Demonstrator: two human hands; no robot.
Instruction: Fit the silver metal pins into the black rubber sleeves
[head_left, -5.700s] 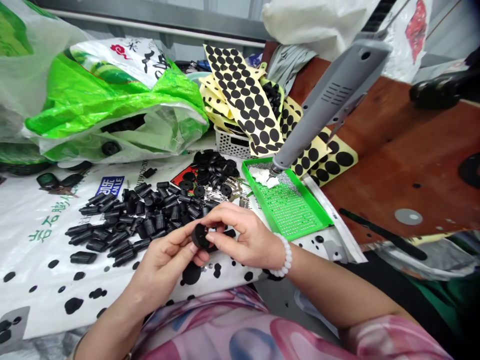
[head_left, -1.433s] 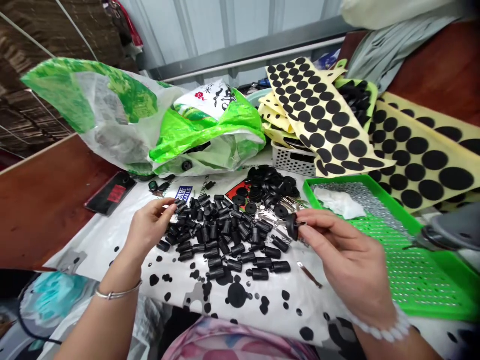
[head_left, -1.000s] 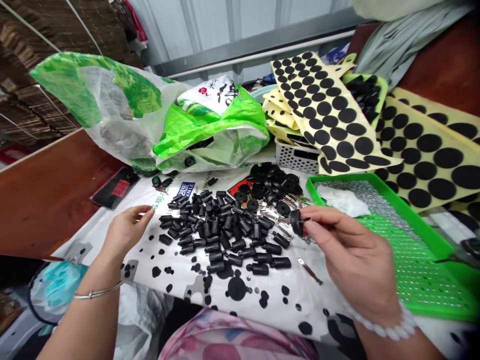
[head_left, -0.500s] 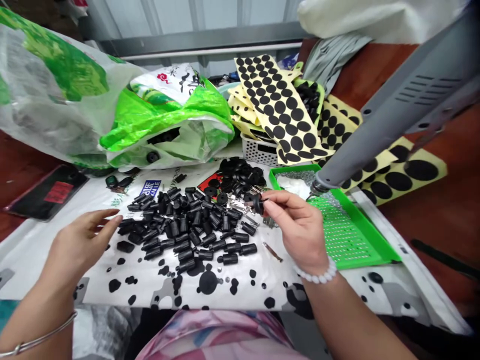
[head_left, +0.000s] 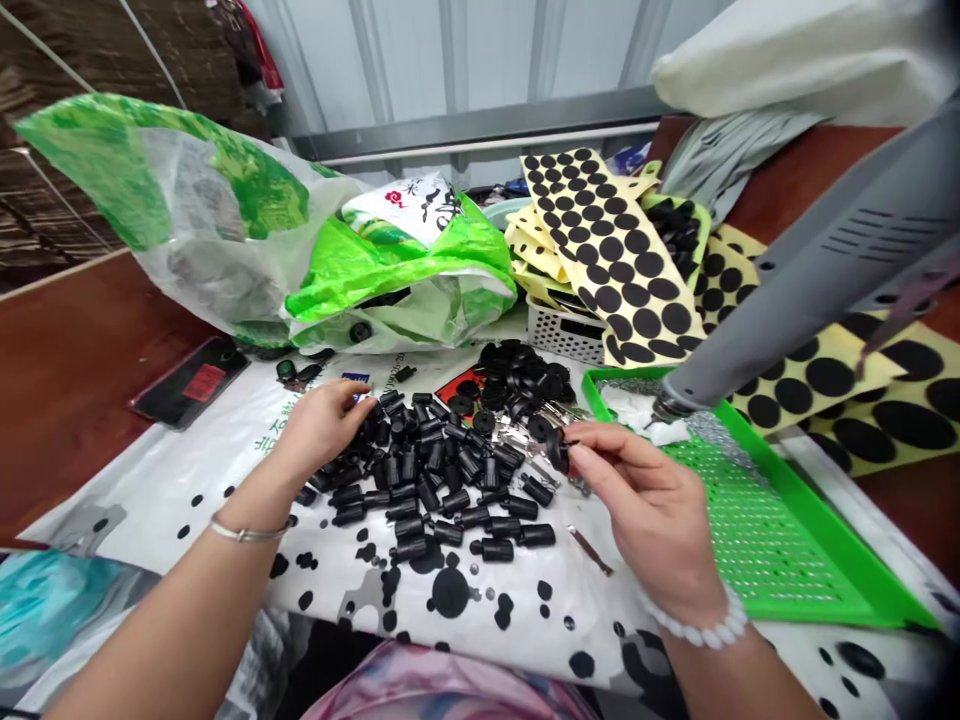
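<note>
My right hand (head_left: 645, 510) pinches a small black round rubber part (head_left: 556, 449) between thumb and forefinger, held just above the table. My left hand (head_left: 319, 425) reaches into the left side of a heap of short black rubber sleeves (head_left: 435, 480), its fingertips curled among them; whether it grips one is hidden. Behind the sleeves lies a pile of black rubber discs (head_left: 521, 375) mixed with small metal pieces (head_left: 525, 440).
A green perforated tray (head_left: 750, 520) with a white rag sits at right, under a grey power tool (head_left: 810, 290). Yellow sheets of black round pads (head_left: 615, 250) lean on a white basket (head_left: 562, 335). Green plastic bags (head_left: 300, 250) stand behind; a dark phone (head_left: 187, 380) lies left.
My left hand has moved forward from the table's left side into the sleeve heap. My right hand keeps hold of the round part. The view has swung a little leftward.
</note>
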